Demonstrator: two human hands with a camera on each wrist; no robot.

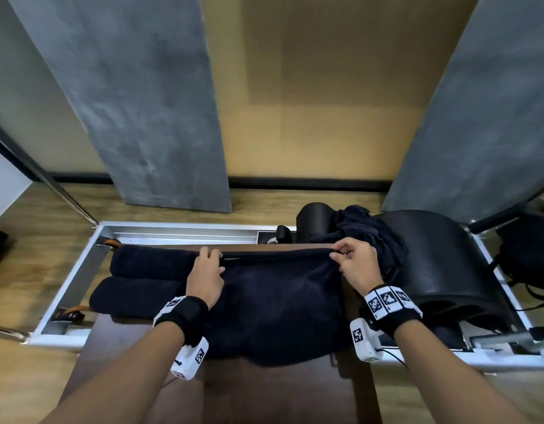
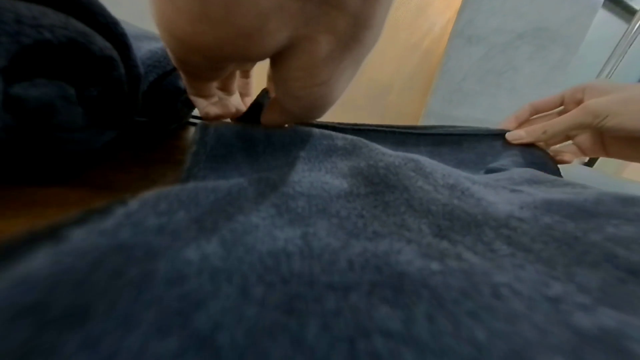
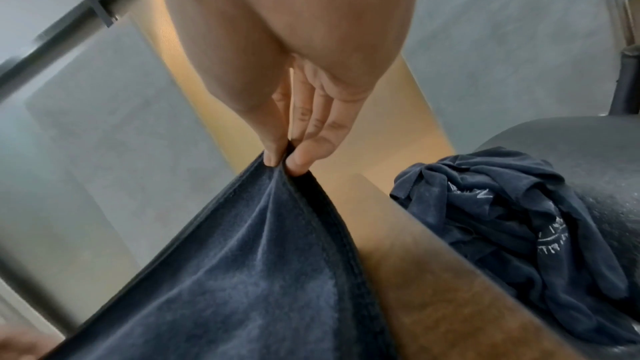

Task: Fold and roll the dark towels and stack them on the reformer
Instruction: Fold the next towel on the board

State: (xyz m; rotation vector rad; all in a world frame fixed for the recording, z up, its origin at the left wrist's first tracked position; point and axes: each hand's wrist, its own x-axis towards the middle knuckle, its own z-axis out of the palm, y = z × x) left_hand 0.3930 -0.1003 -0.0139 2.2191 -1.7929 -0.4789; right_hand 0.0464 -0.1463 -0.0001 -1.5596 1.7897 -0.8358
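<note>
Left hand (image 1: 205,278): I pinched the dark towel's (image 1: 279,304) far edge.
Right hand (image 1: 357,264): I pinched its other far corner.

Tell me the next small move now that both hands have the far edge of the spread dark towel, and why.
Probably draw that edge toward the body to fold the spread dark blue terry towel in half. The left hand and right hand each pinch a far corner, the edge is taut, and the towel lies flat on the brown wooden board, unlike the two rolled dark towels beside it.
</note>
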